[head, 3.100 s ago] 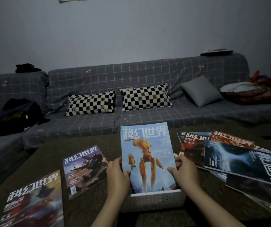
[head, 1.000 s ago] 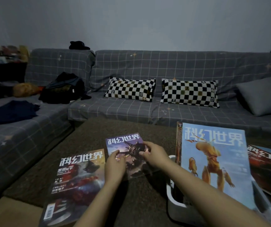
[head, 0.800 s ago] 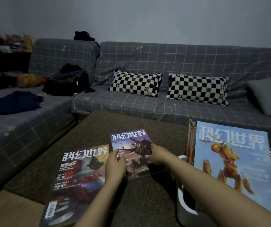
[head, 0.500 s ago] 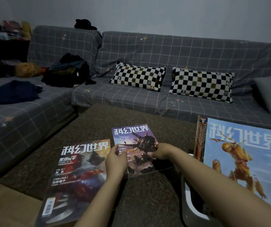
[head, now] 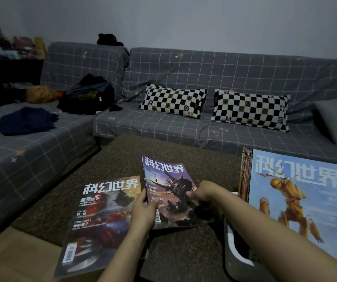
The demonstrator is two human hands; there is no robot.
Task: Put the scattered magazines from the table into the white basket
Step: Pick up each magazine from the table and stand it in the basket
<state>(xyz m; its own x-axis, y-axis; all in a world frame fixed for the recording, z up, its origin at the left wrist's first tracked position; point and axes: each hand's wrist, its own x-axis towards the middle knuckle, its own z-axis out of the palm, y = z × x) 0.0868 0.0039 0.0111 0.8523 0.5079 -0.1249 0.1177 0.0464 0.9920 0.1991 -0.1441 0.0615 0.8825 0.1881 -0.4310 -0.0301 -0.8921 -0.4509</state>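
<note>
1. Lifted since half a second ago, the purple magazine [head: 171, 192] now tilts up off the table [head: 123, 159], where before it lay flat.
2. Left hand [head: 143, 210] pinches its left edge, fingers curled round it; right hand [head: 203, 193] grips its right edge.
3. Red magazine [head: 100, 218] lies flat on the table, just left.
4. White basket [head: 232, 255] sits at right, holding an upright blue magazine [head: 297, 200].

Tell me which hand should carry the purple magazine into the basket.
Probably right: the right hand grips the purple magazine on the edge facing the white basket. The left hand holds the far edge.
</note>
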